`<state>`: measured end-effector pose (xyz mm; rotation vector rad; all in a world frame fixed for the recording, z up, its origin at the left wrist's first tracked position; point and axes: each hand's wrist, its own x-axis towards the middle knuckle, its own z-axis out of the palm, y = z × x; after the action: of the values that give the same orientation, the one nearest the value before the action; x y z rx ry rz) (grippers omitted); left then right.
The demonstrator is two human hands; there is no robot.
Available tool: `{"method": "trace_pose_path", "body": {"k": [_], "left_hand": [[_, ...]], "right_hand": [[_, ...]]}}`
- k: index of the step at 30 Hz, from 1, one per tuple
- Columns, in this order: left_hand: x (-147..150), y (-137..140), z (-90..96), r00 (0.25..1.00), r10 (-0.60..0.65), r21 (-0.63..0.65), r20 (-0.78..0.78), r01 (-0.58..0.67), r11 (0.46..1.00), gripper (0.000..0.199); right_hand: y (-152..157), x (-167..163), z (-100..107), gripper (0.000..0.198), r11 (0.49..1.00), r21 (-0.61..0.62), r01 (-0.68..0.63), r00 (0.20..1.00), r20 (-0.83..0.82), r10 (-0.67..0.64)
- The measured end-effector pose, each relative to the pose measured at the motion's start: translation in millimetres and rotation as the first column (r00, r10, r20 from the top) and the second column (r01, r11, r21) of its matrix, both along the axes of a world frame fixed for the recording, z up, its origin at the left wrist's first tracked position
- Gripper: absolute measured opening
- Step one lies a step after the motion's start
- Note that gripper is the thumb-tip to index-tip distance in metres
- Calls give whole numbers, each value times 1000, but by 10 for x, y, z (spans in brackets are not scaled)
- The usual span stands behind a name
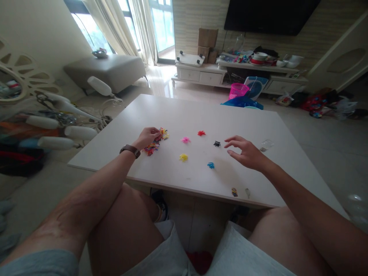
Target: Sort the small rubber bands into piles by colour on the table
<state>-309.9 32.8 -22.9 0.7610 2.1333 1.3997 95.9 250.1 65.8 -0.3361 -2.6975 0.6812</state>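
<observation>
A short, blue-grey fabric sleeve (pixel 43 263); a dark brown, strap-like wristband (pixel 130 151) on the left wrist; loose, pale grey fabric shorts (pixel 244 251); dark footwear (pixel 158 196).

Smooth counter (pixel 253 120) with soft sheen, mixed pile (pixel 150 149) of rubbery-looking bits, far floor (pixel 164 79) glossy, far curtains (pixel 115 28) cloth, far boxes (pixel 207 38) matt cardboard, far basket (pixel 238 91) plastic, near shorts (pixel 254 255) matt cloth

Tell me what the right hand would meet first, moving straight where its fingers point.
The right hand would probably meet the small heap of thin black strips first, though depth is unclear.
</observation>
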Motion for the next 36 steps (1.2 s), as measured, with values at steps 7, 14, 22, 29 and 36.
{"method": "trace_pose_path", "body": {"k": [7, 14, 22, 29, 36], "left_hand": [[284, 129, 119, 971, -197, 80, 134, 188, 979, 43], [838, 414, 299, 872, -476, 111, 117, 465, 879, 37], [1426, 730, 369, 727, -671, 160, 147, 652, 741, 27], [1574, 851, 340, 678, -708, 224, 196, 672, 706, 26], [1572, 817, 338, 651, -735, 205, 190, 706, 678, 30]], "right_hand": [[-51, -30, 2, 15, 1000, 1, -30, 998, 49, 30], [-157, -80, -102, 22, 997, -22, -79, 990, 113, 81], [-385, -132, -183, 43, 969, -64, -239, 955, 166, 246], [-410, -120, -151, 51, 969, -80, -232, 952, 185, 243], [-363, -99, -178, 57, 972, -103, -210, 957, 184, 226]]}}
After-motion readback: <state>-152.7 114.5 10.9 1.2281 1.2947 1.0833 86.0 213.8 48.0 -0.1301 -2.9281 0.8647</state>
